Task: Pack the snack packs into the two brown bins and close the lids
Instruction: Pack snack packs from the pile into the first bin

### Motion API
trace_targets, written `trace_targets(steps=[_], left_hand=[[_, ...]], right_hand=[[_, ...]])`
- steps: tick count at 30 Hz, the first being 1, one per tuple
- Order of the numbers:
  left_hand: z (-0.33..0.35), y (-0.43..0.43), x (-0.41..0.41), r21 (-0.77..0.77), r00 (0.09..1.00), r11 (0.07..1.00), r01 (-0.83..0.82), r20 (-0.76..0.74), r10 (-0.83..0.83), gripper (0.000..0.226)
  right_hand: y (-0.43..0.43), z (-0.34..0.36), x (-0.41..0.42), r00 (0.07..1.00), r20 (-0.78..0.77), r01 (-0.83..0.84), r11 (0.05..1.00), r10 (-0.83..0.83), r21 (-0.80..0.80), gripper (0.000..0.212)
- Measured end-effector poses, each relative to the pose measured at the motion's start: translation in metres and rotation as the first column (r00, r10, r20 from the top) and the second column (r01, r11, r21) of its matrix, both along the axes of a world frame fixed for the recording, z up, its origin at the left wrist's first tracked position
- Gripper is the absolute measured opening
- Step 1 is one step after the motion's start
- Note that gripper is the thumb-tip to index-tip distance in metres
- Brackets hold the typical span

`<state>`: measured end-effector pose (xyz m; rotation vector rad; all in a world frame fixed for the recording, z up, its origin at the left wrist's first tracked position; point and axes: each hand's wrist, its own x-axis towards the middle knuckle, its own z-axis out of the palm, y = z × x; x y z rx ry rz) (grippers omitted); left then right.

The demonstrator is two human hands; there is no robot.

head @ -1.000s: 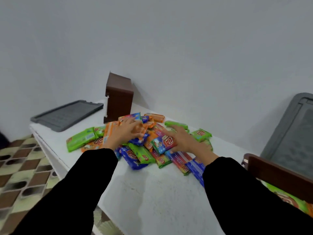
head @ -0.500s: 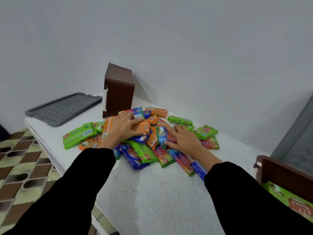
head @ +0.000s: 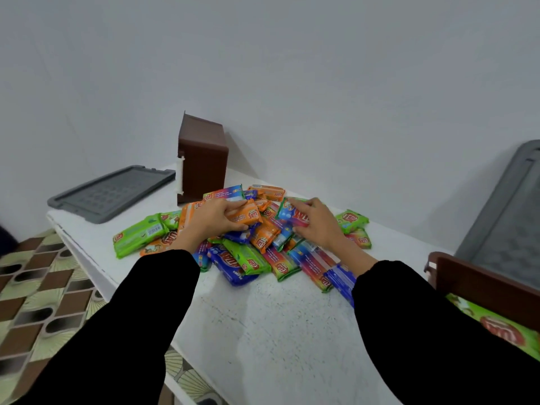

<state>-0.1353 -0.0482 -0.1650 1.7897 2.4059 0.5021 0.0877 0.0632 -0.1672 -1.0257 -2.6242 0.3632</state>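
A heap of snack packs (head: 248, 258) in green, orange, blue and multicolour wrappers lies in the middle of the white table (head: 277, 331). My left hand (head: 210, 220) grips an orange pack (head: 248, 214) at the top of the heap. To the right, my right hand (head: 318, 226) holds a blue and red pack (head: 292, 214) tilted up off the heap. One brown bin (head: 201, 168) stands on its end behind the heap. The second brown bin (head: 479, 287) is at the right edge, open, with a green pack (head: 496, 331) inside.
A grey lid (head: 114, 191) lies flat at the table's back left corner. Another grey lid (head: 508, 217) leans against the wall behind the right bin. The table's left edge drops to a patterned tile floor (head: 38, 302). A plain wall stands behind.
Both hands have closed on packs at the top of the heap: the left on an orange one, the right on a blue and red one, now lifted a little.
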Motion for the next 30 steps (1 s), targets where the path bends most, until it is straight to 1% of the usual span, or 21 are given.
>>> trace_targets(steps=[2,4,7,10,13,17,19,23,30], left_hand=[[0.011,0.002,0.010,-0.012,1.000,1.000,0.021,-0.005,-0.021,0.075],[0.028,0.004,0.026,0.023,0.999,0.998,0.051,-0.021,-0.050,0.074],[0.056,0.010,0.061,0.063,0.991,0.989,0.136,-0.011,-0.135,0.071],[0.081,0.016,0.105,0.036,0.954,0.954,0.297,-0.042,-0.295,0.069],[0.096,0.021,0.151,0.008,0.907,0.909,0.417,-0.057,-0.416,0.068],[0.105,0.021,0.218,0.057,0.848,0.846,0.530,-0.013,-0.530,0.067],[0.104,0.021,0.250,0.061,0.807,0.805,0.590,-0.023,-0.590,0.066],[0.096,0.023,0.309,0.014,0.718,0.719,0.695,-0.068,-0.693,0.068],[0.066,0.029,0.381,-0.092,0.614,0.624,0.776,-0.120,-0.781,0.070]], right_hand=[[-0.001,0.019,0.011,0.996,-0.079,0.047,0.998,-0.050,-0.047,0.069],[-0.002,0.040,0.030,0.992,-0.099,0.073,0.996,-0.078,-0.058,0.071],[-0.005,0.069,0.073,0.990,-0.090,0.111,0.993,-0.113,-0.029,0.072],[-0.018,0.089,0.126,0.980,-0.068,0.185,0.983,-0.185,-0.006,0.072],[-0.035,0.100,0.180,0.962,-0.018,0.272,0.962,-0.271,0.015,0.072],[-0.060,0.102,0.247,0.934,0.031,0.356,0.934,-0.355,-0.017,0.075],[-0.073,0.100,0.275,0.914,0.062,0.402,0.916,-0.400,-0.020,0.074],[-0.093,0.089,0.317,0.865,0.142,0.486,0.874,-0.480,-0.007,0.074],[-0.111,0.057,0.366,0.774,0.247,0.604,0.797,-0.583,-0.011,0.072]])
